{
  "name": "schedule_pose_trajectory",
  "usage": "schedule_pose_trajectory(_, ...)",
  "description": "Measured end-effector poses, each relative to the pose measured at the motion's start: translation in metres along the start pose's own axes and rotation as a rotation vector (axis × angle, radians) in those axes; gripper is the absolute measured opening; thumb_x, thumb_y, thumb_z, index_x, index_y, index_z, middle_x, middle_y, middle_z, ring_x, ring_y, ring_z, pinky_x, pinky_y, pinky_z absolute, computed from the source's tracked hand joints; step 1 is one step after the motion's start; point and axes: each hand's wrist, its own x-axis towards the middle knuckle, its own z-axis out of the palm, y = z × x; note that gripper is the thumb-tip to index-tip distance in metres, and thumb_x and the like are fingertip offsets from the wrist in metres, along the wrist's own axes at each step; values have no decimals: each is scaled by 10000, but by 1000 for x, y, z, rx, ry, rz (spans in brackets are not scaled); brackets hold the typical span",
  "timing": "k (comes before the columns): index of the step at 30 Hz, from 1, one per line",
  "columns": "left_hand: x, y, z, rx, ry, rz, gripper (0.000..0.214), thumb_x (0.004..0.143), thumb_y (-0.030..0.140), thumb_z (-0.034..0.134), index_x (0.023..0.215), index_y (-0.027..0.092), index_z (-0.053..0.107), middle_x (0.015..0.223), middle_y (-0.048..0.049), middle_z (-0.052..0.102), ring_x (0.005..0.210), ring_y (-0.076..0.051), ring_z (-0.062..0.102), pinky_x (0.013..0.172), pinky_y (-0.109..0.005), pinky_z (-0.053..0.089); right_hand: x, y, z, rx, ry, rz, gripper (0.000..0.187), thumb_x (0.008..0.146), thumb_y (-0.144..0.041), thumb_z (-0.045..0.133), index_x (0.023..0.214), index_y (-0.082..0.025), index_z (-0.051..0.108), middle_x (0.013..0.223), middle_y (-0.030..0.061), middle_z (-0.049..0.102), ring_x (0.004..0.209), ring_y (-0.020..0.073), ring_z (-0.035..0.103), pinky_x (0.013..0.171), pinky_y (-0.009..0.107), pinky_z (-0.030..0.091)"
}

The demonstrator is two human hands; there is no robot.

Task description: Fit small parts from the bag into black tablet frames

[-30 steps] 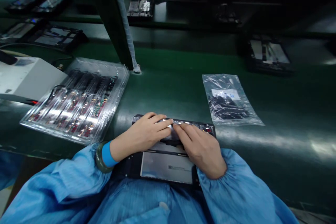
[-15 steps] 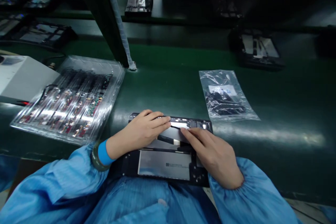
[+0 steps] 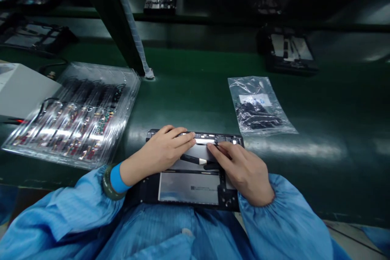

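An opened black device chassis (image 3: 189,189) with a grey battery panel lies at the near edge of the green belt. My left hand (image 3: 166,150) rests on its upper left part, fingers stretched along the top edge and pressing down. My right hand (image 3: 242,168) lies on the upper right part, its fingertips pressed onto a small component by the top edge. Between the two hands a thin black cable with a white tip (image 3: 195,160) crosses the chassis.
A clear plastic tray of small circuit boards (image 3: 73,113) sits to the left, beside a white box (image 3: 21,89). To the right lies a clear bag of black parts (image 3: 257,107). A dark post (image 3: 122,24) rises behind. More open devices (image 3: 288,50) lie on the far belt.
My right hand slid back off the top edge, uncovering the cable, then its fingertips returned to the upper right. The view drifted slightly; my left hand stayed put.
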Motion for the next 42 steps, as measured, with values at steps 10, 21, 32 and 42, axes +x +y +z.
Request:
schedule_pose_trajectory(10,1,0,0,11,-25,-5,338,952,126,389,1254,135,542,1299,-105,547,1179,-251,469,898,-409,420,1,0,-1,-38,-35,-7,279,931,-79,474,1148,-154,632,972,68,614,757,144,515,612,274,358)
schedule_pose_trajectory(21,2,-11,0,-345,77,-147,284,959,146,400,1204,181,541,1207,-66,581,1099,-178,524,917,-344,430,-39,10,-8,184,123,475,314,923,-109,434,1176,-192,600,1150,85,581,954,163,602,803,263,500)
schedule_pose_trajectory(32,25,-13,-11,-154,-65,-485,308,954,407,461,898,152,625,875,-39,599,799,-190,562,640,-283,402,-65,5,-11,703,-248,1209,696,818,-745,392,938,-134,701,671,69,652,597,201,606,502,255,459)
schedule_pose_trajectory(42,22,-25,-51,-647,65,-841,535,816,644,497,625,151,586,564,17,509,539,-104,449,493,-224,296,-62,6,-10,1050,-262,1372,599,693,-701,580,865,-130,628,798,89,655,779,241,599,608,265,485)
